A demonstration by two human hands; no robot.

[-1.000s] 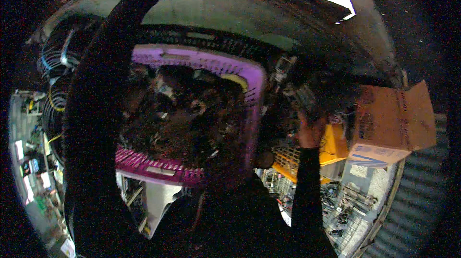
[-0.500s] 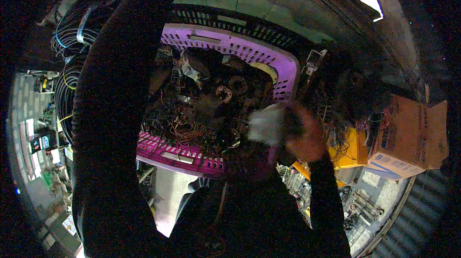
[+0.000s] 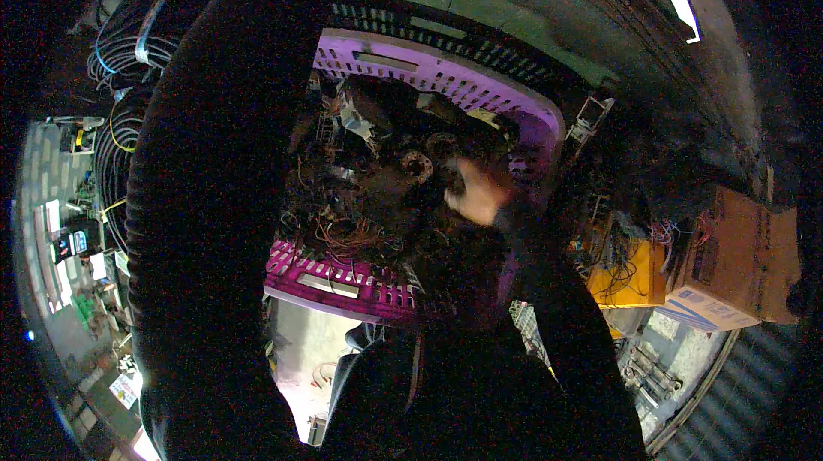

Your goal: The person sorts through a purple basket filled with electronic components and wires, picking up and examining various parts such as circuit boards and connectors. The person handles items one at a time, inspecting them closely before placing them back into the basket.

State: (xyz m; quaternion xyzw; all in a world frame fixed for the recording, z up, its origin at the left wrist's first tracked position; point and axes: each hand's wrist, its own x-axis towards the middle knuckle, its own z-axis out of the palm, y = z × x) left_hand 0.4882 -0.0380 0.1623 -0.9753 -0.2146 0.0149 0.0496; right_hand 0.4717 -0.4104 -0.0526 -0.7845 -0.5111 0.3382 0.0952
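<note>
Locating the Right Hand at the Purple Basket

The purple basket [image 3: 536,114] (slotted walls, magenta on the near side) sits at the centre of the view and contains a heap of dark parts [image 3: 386,191]. The right hand [image 3: 480,192] is over or among these parts, toward the right wall; its exact depth cannot be told. Motion blur hides the fingers: neither the opening of the grip nor any held item can be determined. The left hand lies outside the view, so its grip cannot be told; the left sleeve [image 3: 206,186] covers the basket's left end.

A ring-shaped part [image 3: 417,167] lies just left of the right hand. Tangled wires [image 3: 343,238] lie near the magenta wall. To the right of the basket stand a yellow bin [image 3: 630,281] and, beside it, a cardboard box [image 3: 737,255]. Coiled black cables [image 3: 167,45] occupy the far left.
</note>
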